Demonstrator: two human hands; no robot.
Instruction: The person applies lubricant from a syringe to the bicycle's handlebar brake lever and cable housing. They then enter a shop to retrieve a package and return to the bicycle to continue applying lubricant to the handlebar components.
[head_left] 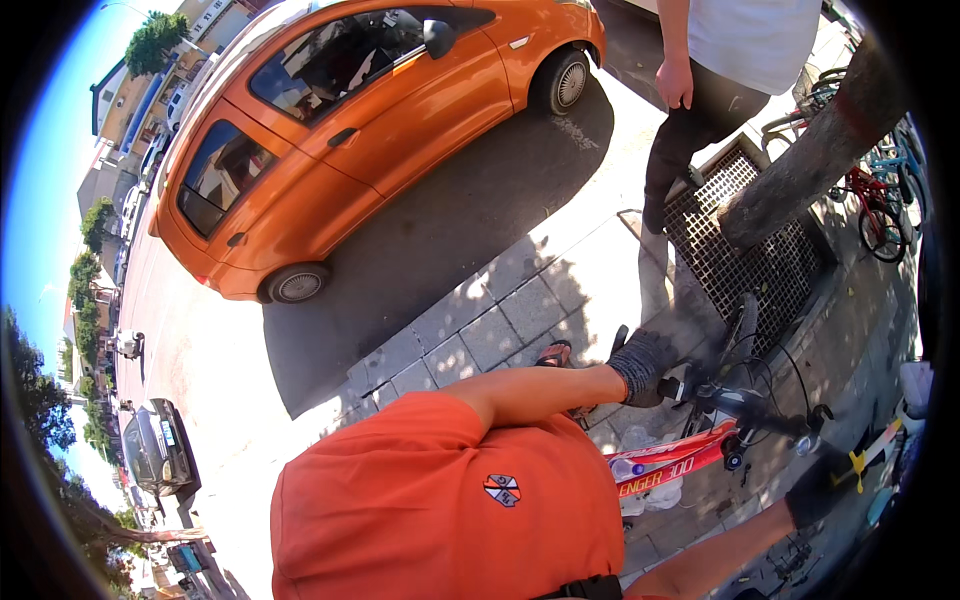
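Observation:
My left hand (643, 367), in a grey knit glove, is closed around the left end of a bicycle's black handlebar (740, 402). The red bicycle frame (665, 465), with pale and yellow lettering, slants back beside my orange shirt. Past the bar stands the front wheel (746, 318), with loose black cables curving around it. My right hand (820, 488), in a dark glove, is low at the right near the bar's other end. Its fingers look curled in shadow against a thin yellow piece (857, 472); what they grip is unclear.
An orange car (400, 130) is parked at the upper left. A person in dark trousers (690, 115) stands beside a tree trunk (815, 160) and metal grate (735, 195). Several bicycles (880, 215) stand at the far right. Clear plastic (665, 495) lies by the frame.

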